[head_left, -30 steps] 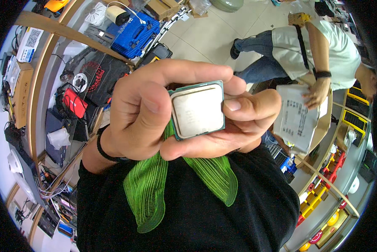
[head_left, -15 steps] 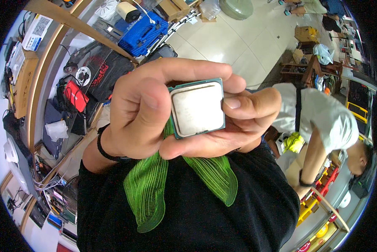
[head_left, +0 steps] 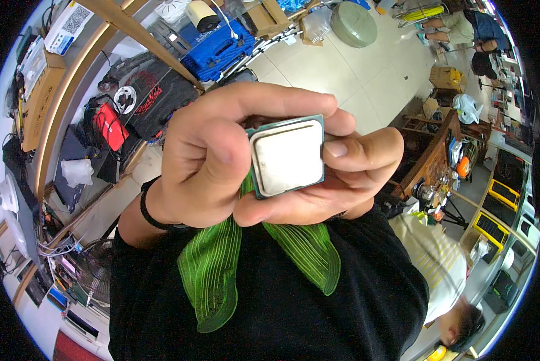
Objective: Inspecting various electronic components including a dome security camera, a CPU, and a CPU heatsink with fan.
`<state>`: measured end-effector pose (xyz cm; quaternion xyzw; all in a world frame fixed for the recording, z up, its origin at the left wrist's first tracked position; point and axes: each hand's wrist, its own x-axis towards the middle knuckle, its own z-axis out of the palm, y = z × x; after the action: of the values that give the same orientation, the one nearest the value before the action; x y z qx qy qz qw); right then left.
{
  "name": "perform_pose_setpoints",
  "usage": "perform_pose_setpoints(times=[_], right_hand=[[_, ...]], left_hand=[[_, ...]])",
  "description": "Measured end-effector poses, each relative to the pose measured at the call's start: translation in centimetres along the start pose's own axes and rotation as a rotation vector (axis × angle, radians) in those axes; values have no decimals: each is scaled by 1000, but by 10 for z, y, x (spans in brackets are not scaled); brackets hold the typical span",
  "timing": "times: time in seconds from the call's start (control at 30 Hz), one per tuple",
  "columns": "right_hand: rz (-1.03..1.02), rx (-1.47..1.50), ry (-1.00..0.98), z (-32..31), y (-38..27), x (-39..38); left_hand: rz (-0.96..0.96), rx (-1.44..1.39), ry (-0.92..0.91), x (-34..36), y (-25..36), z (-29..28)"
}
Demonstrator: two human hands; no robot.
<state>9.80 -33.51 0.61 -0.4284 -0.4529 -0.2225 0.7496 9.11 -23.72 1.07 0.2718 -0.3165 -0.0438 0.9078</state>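
A square computer processor (head_left: 287,157), with a silver metal lid on a green board, sits face up at the centre of the view. My left hand (head_left: 201,150) is closed on its left side, thumb at the edge and fingers curling along the top. My right hand (head_left: 351,180) grips it from the right, with the thumb bent onto the right edge and a finger under the bottom edge. Behind both hands hangs a green striped cloth (head_left: 210,283) over my black shirt (head_left: 270,325).
Cluttered shelves (head_left: 113,30) run along the left, with a blue case (head_left: 213,51) and a red pouch (head_left: 109,123). A person (head_left: 432,265) bends at the lower right; another (head_left: 462,33) is at the upper right. A green round object (head_left: 353,24) and a wooden desk (head_left: 426,153) stand beyond.
The person on the right has moved downward and away, no longer showing the white package in hand. The surroundings shift slightly in view. My hands keep the processor in nearly the same position.
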Motion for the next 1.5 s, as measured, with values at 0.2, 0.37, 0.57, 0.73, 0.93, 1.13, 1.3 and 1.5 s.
perform_pose_setpoints(times=[0.2,0.37,0.57,0.73,0.93,1.13,1.3,1.5], right_hand=[[2,100,181,12,-1,14],[-33,-36,33,-8,8,-1],[-16,4,149,-7,0,8],[101,-65,111,-7,-10,14],[241,-139,66,-9,-24,17],[378,-212,19,-11,-34,19],[39,-181,128,-6,-1,-12],[352,-297,59,-1,-37,15]], left_hand=[[-193,207,-43,13,27,-2],[-14,-7,30,6,1,-5],[-308,289,52,20,35,8],[-233,553,-19,23,28,8],[-186,195,-14,20,28,2],[-293,128,11,18,36,5],[-331,269,70,13,35,15],[-311,269,49,11,37,17]])
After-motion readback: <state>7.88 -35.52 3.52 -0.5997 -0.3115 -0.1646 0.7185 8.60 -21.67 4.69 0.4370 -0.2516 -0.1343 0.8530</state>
